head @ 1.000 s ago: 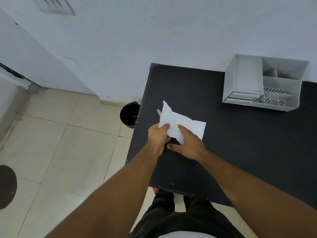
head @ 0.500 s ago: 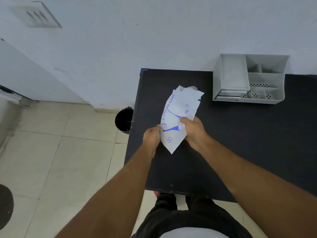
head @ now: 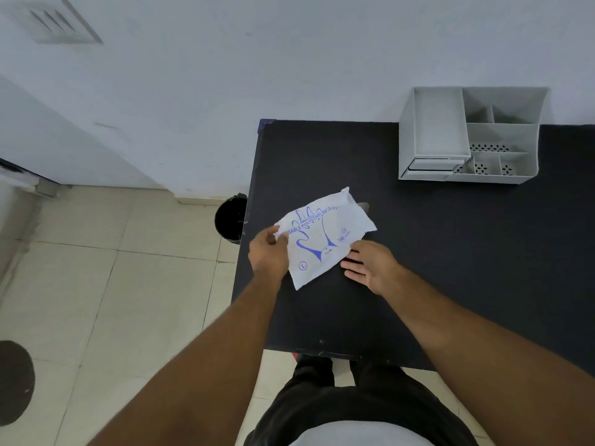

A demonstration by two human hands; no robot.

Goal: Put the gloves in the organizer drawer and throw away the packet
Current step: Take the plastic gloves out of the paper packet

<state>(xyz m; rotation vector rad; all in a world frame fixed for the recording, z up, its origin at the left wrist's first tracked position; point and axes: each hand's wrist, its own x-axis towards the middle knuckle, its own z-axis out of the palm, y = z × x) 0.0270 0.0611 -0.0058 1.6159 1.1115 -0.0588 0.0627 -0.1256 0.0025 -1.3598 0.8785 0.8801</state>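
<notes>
On the floor at my nine o'clock, tucked just beside the tabletop's left edge, stands the black bin (head: 231, 217), its mouth open to me; that is where the packet must end up.

My left hand (head: 269, 252) comes next, near the left edge of the black tabletop (head: 450, 268). Its fingers (head: 279, 237) are pinched together on the left end of the packet (head: 325, 235), thumb on the printed face.

The packet is a white plastic pouch with a blue glove outline and lettering, tilted so its far end points to about one o'clock. I cannot tell whether its low corner touches the tabletop or hangs clear. It looks thin, light and limp, creased where I grip, and the film is probably slick, so I judge a pinch at an edge or corner is surer than a flat press. The gloves I take to be inside, unseen; they should be flimsy and likely to cling together. I would look for a torn end to draw them out.

My right hand (head: 370, 263) rests just beside the packet's lower right edge, fingers spread apart and holding nothing.

Well away at two o'clock, against the wall, sits the grey organizer (head: 418, 130), its low drawer (head: 431, 164) at the front left looking closed.
</notes>
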